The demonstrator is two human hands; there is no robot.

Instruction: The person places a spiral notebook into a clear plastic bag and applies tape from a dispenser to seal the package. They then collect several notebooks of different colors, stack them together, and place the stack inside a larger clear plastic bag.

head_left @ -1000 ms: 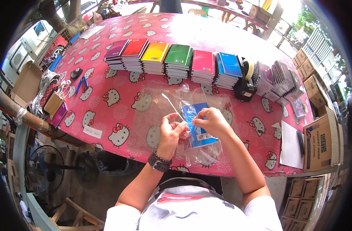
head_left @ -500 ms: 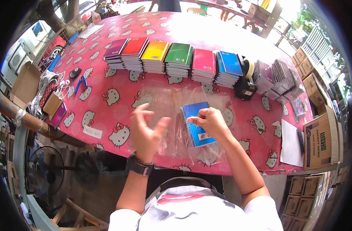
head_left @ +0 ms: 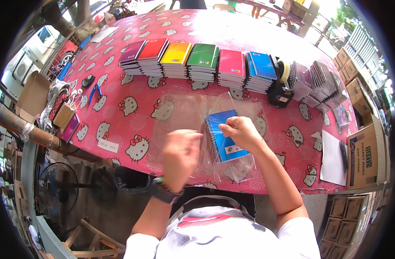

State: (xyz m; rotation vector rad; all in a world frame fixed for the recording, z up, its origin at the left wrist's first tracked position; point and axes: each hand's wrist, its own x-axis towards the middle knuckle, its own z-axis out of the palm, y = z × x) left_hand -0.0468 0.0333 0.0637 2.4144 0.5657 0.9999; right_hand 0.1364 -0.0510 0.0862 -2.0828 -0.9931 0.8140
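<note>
A blue spiral notebook (head_left: 223,123) with a white label near its lower edge lies on clear plastic film (head_left: 193,166) in front of me. Over the right side of its cover is my right hand (head_left: 242,133), fingers curled and thumb pressed against them. Whatever that pinch holds is hidden or too small to name. Just left of the notebook's spiral, my left hand (head_left: 180,155) is smeared by motion, so its fingers do not show clearly. Clear plastic sheets or sleeves spread around and under the notebook.
Behind lie stacks of purple, red, yellow, green, pink and blue notebooks (head_left: 232,64). A black tape dispenser (head_left: 280,96) and plastic-wrapped notebooks (head_left: 320,82) stand right of them. Blue-handled pliers (head_left: 93,93) lie left. A cardboard box (head_left: 366,157) and white paper (head_left: 333,159) are at right.
My left hand has moved right, closer to the notebook, and its spread fingers have drawn in. The right hand keeps its pinch over the cover.
</note>
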